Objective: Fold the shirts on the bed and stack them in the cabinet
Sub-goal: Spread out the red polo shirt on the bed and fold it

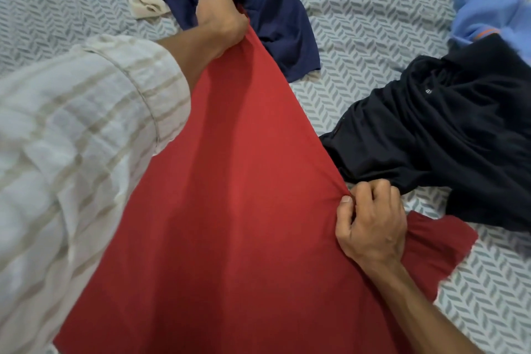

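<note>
Bare bed (373, 23) shows at 1 o'clock. Both hands, left (221, 13) and right (370, 224), pinch the red shirt's (230, 195) edge (stretched taut).

I count five garments on the bed (373, 8): one red shirt (230, 210), one navy shirt (273, 8), one black (445, 138), one light blue (488, 8), one cream (143, 0). Two hands.

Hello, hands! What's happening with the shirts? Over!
Left hand and right hand both gripping the red cotton shirt, stretched taut. Crumpled black shirt crowding its right edge.
</note>
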A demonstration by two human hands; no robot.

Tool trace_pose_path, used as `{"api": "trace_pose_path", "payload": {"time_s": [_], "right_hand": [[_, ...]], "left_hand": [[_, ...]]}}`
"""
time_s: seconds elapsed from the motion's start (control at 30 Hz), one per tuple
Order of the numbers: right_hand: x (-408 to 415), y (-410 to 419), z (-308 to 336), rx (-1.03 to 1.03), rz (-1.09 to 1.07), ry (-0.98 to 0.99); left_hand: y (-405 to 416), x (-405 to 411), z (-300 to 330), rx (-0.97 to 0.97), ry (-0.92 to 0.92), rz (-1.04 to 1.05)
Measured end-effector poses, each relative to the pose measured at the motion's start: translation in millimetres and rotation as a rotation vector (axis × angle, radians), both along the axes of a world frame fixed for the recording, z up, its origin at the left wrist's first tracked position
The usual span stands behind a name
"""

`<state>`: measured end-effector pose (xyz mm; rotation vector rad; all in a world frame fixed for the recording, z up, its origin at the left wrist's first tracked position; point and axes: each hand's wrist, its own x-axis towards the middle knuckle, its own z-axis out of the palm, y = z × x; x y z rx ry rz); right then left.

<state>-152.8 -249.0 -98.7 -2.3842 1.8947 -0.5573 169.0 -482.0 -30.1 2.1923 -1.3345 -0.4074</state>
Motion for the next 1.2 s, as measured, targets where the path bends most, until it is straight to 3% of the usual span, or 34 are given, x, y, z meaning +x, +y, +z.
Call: {"api": "trace_pose_path", "payload": {"time_s": [0.17, 0.33, 0.5, 0.63, 0.7, 0.8, 0.93, 1.07, 1.2], "right_hand": [[4, 3, 10, 0.017, 0.002, 0.037], [8, 6, 22, 0.091, -0.029, 0.066], [23, 19, 44, 0.138, -0.113, 0.032], [64, 40, 80, 0.171, -0.238, 0.064], [102, 59, 94, 0.12, -0.163, 0.128], [174, 89, 101, 0.081, 0.143, 0.15], [285, 123, 106, 0.339, 0.499, 0.041], [390, 132, 105, 0.393, 0.62, 0.031], [473, 114, 94, 0.416, 0.562, 0.069]], "left_hand": [[62, 8, 17, 0.052, 0.154, -0.168], [199, 13, 28, 0.162, 0.092, -0.254], [352, 39, 19, 0.263, 0.132, -0.087], [449, 68, 17, 0.254, 0.113, 0.16], [476, 80, 16, 0.251, 0.134, 0.252], [497, 89, 21, 0.236, 0.173, 0.328], [524, 100, 24, 0.314, 0.388, 0.407], [541, 98, 23, 0.451, 0.784, 0.284], [549, 104, 25, 0.576, 0.844, 0.145]]}}
